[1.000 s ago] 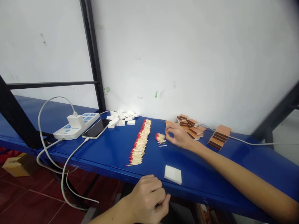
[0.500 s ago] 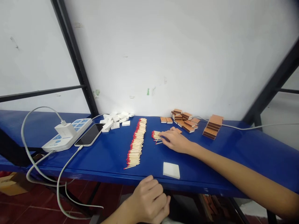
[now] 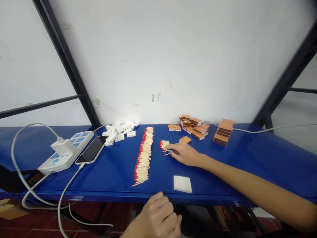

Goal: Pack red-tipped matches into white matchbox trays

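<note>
My right hand (image 3: 185, 153) reaches over the table, thumb and forefinger at the stick ends of a small pile of red-tipped matches (image 3: 164, 144). The fingers are closed on some of these matches; how many, I cannot tell. Left of that pile runs a long row of matches (image 3: 144, 155), heads to the left. Below the table's front edge, my left hand (image 3: 160, 215) is curled into a fist, and nothing shows in it. A flat white stack, perhaps paper (image 3: 182, 183), lies near the front edge. Just behind my right hand rests a single brown matchbox (image 3: 185, 139).
Toward the wall lie a heap of white trays (image 3: 120, 129), two matchboxes (image 3: 174, 127), a matchbox heap (image 3: 194, 126) and a matchbox stack (image 3: 223, 132). At left are a phone (image 3: 91, 149) and a power strip (image 3: 69, 152) with cables. Black frame posts (image 3: 71, 72) flank the blue table (image 3: 260, 158).
My right hand has shifted slightly, its forefinger now straighter over the small pile, and the matchbox behind it shows more fully. The left fist stays much the same. The view has tilted a little.
</note>
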`<state>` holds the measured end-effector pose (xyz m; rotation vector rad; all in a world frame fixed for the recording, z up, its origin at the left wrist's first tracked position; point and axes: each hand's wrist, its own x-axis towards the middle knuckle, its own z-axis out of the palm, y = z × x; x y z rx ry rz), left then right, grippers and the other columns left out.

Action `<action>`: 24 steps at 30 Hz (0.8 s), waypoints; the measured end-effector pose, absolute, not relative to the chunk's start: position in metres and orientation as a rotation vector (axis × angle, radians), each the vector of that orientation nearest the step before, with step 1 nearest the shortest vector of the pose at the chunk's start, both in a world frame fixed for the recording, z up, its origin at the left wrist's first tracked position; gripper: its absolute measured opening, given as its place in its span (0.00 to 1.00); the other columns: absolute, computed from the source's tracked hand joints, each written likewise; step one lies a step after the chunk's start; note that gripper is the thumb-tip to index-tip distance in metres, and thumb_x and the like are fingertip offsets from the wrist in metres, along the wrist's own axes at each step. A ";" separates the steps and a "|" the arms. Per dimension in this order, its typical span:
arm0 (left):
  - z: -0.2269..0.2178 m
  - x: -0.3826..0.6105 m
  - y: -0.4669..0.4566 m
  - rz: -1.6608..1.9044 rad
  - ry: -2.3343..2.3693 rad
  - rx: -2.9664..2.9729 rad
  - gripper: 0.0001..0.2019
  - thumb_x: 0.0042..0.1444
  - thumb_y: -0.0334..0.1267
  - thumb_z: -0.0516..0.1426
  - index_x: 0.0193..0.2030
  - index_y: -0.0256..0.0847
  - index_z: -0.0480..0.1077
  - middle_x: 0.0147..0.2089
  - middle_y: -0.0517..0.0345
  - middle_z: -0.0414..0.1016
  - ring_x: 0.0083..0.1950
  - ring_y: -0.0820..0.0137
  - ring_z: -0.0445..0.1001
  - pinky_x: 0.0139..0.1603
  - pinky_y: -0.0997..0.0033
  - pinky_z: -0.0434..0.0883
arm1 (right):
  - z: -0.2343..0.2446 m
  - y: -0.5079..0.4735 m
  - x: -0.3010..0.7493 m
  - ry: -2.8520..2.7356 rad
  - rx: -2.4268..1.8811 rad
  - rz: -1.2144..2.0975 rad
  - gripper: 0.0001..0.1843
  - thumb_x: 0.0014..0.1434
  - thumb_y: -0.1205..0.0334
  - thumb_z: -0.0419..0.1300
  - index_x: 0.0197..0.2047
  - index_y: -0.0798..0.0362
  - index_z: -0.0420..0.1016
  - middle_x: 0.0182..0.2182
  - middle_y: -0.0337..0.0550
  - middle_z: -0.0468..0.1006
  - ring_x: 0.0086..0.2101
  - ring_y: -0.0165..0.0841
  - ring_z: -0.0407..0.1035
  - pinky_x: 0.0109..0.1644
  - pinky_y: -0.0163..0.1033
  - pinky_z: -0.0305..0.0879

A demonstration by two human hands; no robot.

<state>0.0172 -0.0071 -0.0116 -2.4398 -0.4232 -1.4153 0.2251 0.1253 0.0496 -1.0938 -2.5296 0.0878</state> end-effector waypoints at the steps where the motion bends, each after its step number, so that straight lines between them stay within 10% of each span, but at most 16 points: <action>1: -0.012 0.017 -0.007 -1.419 -0.417 -2.436 0.16 0.52 0.26 0.57 0.18 0.41 0.58 0.20 0.64 0.54 0.25 0.72 0.49 0.27 0.67 0.54 | 0.048 0.125 0.226 -2.505 -1.087 0.104 0.17 0.69 0.64 0.50 0.55 0.53 0.77 0.30 0.44 0.81 0.32 0.36 0.73 0.42 0.40 0.60; 13: -0.015 0.015 -0.006 -1.363 -0.380 -2.443 0.16 0.49 0.28 0.59 0.18 0.42 0.57 0.20 0.65 0.54 0.24 0.73 0.50 0.27 0.66 0.52 | 0.047 0.127 0.227 -2.483 -1.035 0.256 0.19 0.69 0.64 0.49 0.58 0.53 0.75 0.38 0.46 0.83 0.33 0.36 0.74 0.39 0.39 0.64; 24: -0.020 0.013 -0.006 -1.348 -0.375 -2.434 0.15 0.48 0.28 0.60 0.20 0.42 0.57 0.21 0.66 0.54 0.24 0.73 0.51 0.27 0.67 0.53 | 0.048 0.129 0.226 -2.552 -0.984 0.270 0.12 0.70 0.65 0.50 0.41 0.54 0.75 0.31 0.44 0.77 0.31 0.34 0.70 0.37 0.37 0.60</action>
